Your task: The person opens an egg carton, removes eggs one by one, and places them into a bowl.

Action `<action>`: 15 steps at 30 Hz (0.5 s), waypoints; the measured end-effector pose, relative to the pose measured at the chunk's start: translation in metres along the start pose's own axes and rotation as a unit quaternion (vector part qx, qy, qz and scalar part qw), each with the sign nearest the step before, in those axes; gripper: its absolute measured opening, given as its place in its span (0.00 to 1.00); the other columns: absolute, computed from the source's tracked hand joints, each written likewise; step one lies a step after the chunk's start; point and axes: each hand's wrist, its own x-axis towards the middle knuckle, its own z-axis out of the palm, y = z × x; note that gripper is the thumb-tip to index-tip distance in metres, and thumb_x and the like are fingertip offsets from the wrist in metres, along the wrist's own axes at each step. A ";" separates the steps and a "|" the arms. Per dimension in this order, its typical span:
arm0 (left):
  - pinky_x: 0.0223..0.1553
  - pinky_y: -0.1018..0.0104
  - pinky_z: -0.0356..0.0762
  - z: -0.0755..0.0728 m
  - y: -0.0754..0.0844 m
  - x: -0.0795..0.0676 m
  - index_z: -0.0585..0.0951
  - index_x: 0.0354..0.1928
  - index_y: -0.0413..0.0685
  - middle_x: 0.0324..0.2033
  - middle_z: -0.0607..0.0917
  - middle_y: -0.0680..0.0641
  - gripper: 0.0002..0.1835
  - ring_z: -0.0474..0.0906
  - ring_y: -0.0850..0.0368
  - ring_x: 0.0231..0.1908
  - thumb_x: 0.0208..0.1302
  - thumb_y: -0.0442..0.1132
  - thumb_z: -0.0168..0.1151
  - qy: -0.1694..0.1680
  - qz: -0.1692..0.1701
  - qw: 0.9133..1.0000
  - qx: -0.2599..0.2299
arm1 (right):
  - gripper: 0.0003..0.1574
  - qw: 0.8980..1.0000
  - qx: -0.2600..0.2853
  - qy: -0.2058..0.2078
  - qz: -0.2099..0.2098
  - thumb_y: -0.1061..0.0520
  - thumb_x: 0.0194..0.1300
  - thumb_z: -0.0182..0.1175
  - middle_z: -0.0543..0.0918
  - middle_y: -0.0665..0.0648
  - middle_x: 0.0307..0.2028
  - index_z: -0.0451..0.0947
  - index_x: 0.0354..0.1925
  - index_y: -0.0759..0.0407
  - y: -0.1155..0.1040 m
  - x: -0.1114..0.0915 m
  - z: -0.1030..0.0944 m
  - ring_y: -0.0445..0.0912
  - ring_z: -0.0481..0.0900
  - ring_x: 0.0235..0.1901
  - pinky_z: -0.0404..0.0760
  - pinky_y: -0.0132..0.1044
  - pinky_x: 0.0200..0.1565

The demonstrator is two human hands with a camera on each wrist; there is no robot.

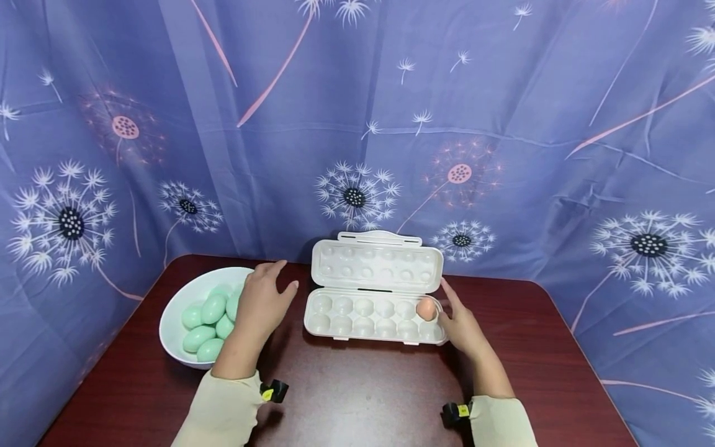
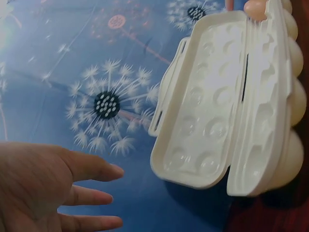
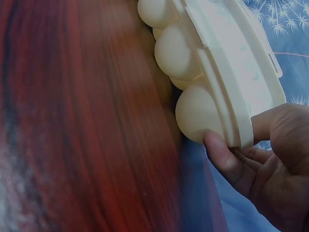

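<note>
A white plastic egg box (image 1: 375,288) lies open on the table, its lid (image 1: 385,256) tipped back toward the curtain. One brown egg (image 1: 426,308) sits in the back cup at its right end; the other cups hold nothing. My right hand (image 1: 465,328) grips that right end, and in the right wrist view the thumb (image 3: 218,153) presses on the outside of a rounded cup. Over the right rim of a white bowl (image 1: 170,323), my left hand (image 1: 260,305) is held with fingers extended, holding nothing. Several pale green eggs (image 1: 214,308) fill the bowl, some hidden behind that hand.
The dark red-brown table (image 1: 346,391) runs back to a blue curtain (image 1: 279,155) printed with dandelions, which hangs close behind the egg box. A black strap device (image 1: 274,391) is worn on the left wrist and another (image 1: 455,413) on the right.
</note>
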 end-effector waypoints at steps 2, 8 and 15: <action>0.62 0.39 0.71 0.007 0.004 0.000 0.75 0.67 0.38 0.63 0.76 0.31 0.30 0.72 0.29 0.62 0.66 0.45 0.65 0.004 0.014 1.000 -0.005 | 0.49 1.000 -0.002 0.002 -0.001 0.67 0.69 0.50 0.81 0.71 0.58 0.46 0.81 0.47 0.000 0.000 0.000 0.57 0.84 0.51 0.83 0.36 0.43; 0.62 0.43 0.73 0.023 0.019 -0.002 0.77 0.65 0.39 0.60 0.79 0.33 0.30 0.74 0.32 0.60 0.64 0.44 0.68 0.004 0.047 0.999 -0.010 | 0.49 1.000 -0.002 0.003 0.001 0.66 0.70 0.51 0.81 0.70 0.57 0.45 0.81 0.46 0.001 0.001 0.001 0.57 0.84 0.50 0.83 0.36 0.42; 0.61 0.44 0.74 0.036 0.036 -0.006 0.78 0.64 0.42 0.59 0.80 0.35 0.29 0.75 0.35 0.60 0.62 0.44 0.69 -0.001 0.062 0.998 -0.015 | 0.49 1.000 0.010 0.001 -0.004 0.68 0.69 0.50 0.81 0.72 0.57 0.45 0.81 0.50 0.000 0.000 0.002 0.59 0.84 0.50 0.84 0.36 0.40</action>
